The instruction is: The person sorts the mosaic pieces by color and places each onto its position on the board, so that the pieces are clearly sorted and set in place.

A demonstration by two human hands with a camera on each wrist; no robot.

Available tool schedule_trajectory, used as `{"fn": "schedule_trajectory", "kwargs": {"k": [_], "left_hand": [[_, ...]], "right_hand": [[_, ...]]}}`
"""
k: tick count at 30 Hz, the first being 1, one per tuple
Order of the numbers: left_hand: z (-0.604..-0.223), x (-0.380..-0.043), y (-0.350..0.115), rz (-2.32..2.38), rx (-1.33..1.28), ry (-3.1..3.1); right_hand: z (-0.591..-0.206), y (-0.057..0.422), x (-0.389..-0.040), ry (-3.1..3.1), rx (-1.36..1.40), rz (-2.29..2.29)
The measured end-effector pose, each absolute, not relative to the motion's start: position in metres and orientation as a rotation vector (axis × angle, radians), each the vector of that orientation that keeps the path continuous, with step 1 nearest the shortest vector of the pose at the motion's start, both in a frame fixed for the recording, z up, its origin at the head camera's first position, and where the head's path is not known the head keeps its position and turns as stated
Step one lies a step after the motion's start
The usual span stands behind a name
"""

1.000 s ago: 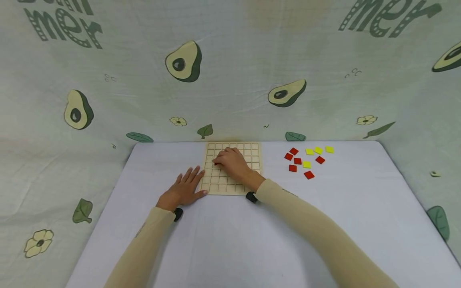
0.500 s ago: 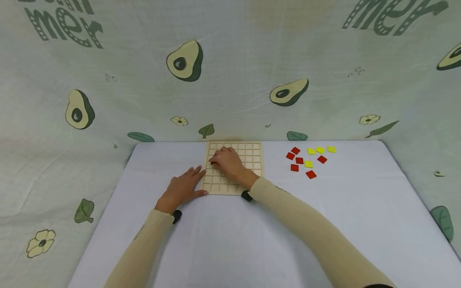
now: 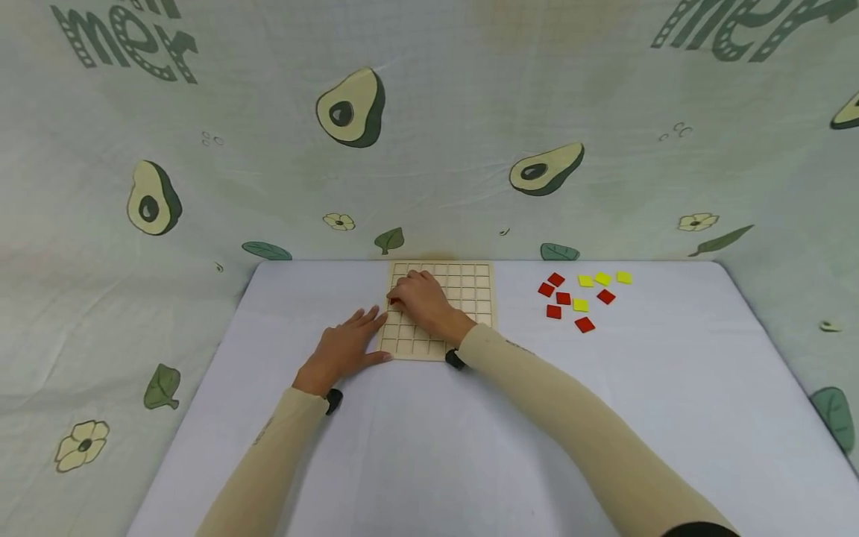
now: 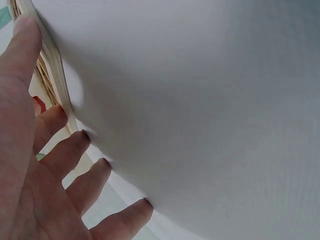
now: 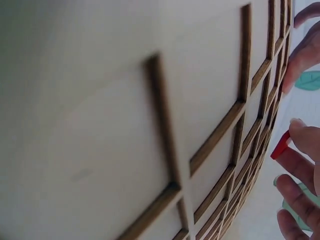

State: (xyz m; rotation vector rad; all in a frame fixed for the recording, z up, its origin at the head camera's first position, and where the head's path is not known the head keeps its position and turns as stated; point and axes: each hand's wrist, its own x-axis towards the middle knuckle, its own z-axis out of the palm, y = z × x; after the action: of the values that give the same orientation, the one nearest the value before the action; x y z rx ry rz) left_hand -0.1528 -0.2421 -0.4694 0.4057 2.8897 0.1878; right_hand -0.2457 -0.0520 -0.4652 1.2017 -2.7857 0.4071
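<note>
A light wooden grid board (image 3: 470,294) lies at the table's far edge, its squares marked by grooves. My right hand (image 3: 424,304) reaches over its left side. In the right wrist view, the thumb and fingers of that hand pinch a red square tile (image 5: 281,145) above the board. My left hand (image 3: 344,349) rests beside the board's left edge with fingers spread. In the left wrist view, its thumb and index finger touch the board's edge (image 4: 61,80), and the other fingertips rest on the table.
Several red tiles (image 3: 553,312) and several yellow tiles (image 3: 580,305) lie loose on the white table (image 3: 429,447), right of the board. A hanging cloth (image 3: 436,112) printed with avocados stands right behind the table.
My right hand has shifted slightly left over the board with the red tile, toward its left edge. The left hand's fingers have arched a little; it stays by the board. The head view has shifted slightly.
</note>
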Motion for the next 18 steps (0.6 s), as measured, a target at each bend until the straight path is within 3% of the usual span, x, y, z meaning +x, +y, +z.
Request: {"fn": "schedule_trajectory", "kwargs": {"k": [18], "left_hand": [[-0.473,-0.154,-0.242,0.124,0.415,2.904]], "right_hand": [[-0.466,-0.066,-0.248,-2.861,1.175,0.268]]}}
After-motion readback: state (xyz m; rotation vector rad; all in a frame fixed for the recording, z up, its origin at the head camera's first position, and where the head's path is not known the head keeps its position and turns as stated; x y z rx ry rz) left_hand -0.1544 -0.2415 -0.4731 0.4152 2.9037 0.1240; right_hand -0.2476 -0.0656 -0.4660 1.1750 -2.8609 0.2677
